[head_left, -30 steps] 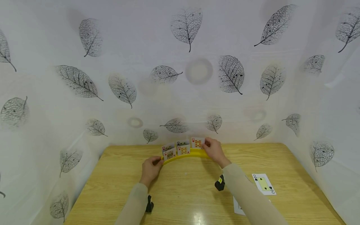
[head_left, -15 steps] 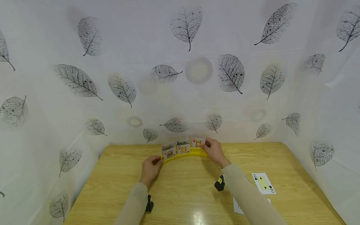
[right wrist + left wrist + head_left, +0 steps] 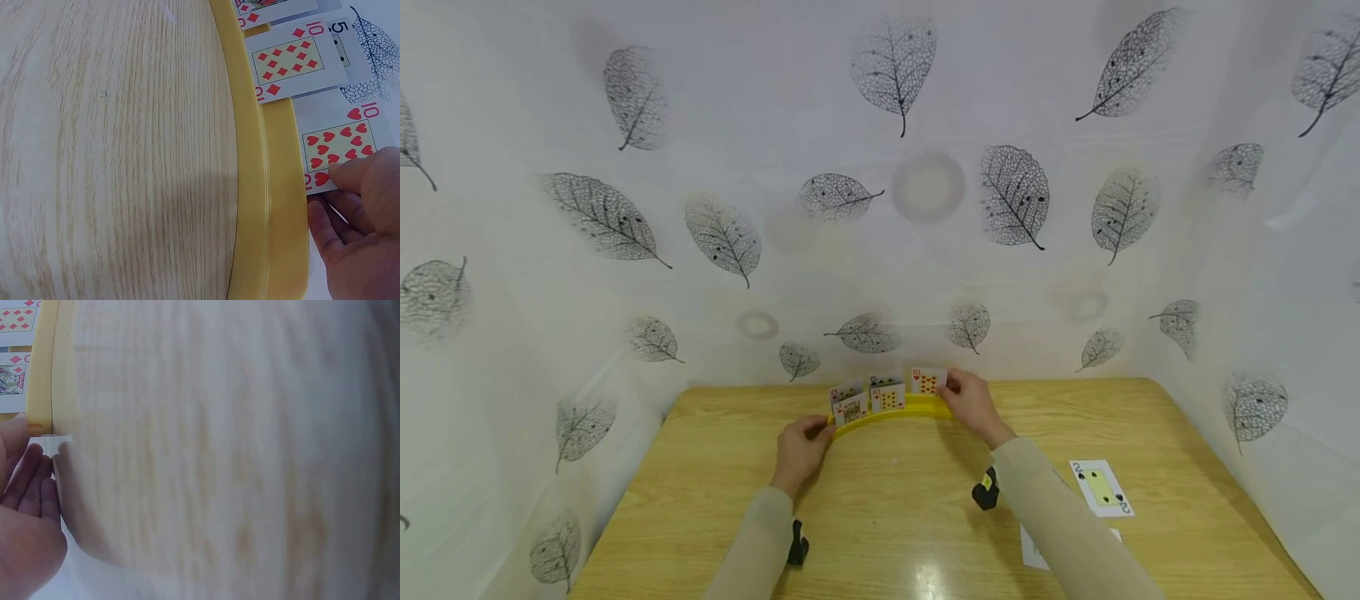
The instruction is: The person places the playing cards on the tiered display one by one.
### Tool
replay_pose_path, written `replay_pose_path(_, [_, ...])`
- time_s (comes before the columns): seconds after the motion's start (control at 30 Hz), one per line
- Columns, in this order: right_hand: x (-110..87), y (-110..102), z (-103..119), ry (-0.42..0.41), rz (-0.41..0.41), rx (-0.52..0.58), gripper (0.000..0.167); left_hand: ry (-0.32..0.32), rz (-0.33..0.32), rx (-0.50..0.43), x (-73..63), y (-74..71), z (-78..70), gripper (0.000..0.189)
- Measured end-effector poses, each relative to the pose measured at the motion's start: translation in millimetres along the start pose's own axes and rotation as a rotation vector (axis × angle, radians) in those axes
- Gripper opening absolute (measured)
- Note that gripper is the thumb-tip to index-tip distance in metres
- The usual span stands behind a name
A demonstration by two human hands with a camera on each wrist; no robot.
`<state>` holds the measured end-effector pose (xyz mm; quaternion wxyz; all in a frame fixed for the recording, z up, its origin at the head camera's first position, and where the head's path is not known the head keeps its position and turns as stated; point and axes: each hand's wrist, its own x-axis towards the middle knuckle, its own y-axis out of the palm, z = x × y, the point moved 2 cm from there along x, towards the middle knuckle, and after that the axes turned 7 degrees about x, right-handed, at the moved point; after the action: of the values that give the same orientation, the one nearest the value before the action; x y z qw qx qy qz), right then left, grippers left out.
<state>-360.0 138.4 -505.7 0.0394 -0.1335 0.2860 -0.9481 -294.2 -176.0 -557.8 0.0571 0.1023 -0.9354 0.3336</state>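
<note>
A curved yellow card holder (image 3: 925,408) stands near the back of the table. My left hand (image 3: 800,454) holds its left end, the thumb lying on top at the corner in the left wrist view. My right hand (image 3: 369,219) pinches the ten of hearts (image 3: 334,137) by its right side, thumb on the face and fingers behind. The card stands upright in the holder's rear row. To its left is the ten of diamonds (image 3: 287,69) in the front row, with a black five (image 3: 359,59) behind it. Farther left stands a diamonds face card (image 3: 852,410), another card behind it.
A two of spades (image 3: 1102,488) lies face up on the wooden table (image 3: 887,517) at the right. Another card (image 3: 1033,550) lies partly under the right forearm in the head view. A white leaf-print curtain (image 3: 925,275) rises directly behind the table.
</note>
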Motion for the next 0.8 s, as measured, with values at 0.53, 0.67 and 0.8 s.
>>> replay_pose_path(0.53, [-0.1,-0.9,-3.0,-0.006,0.025,-0.014,0.019,-0.022,-0.006,-0.004,0.6,1.2,0.1,0.022])
replay_pose_path(0.67, [-0.2,-1.2,-2.5,0.007,0.034,-0.005,0.016,-0.022,-0.007,0.003,0.8,1.7,0.7,0.022])
replay_pose_path(0.8, [-0.4,-2.0,-1.9,0.019,0.037,-0.003,0.013,-0.014,-0.005,0.013,1.0,1.5,1.0,0.023])
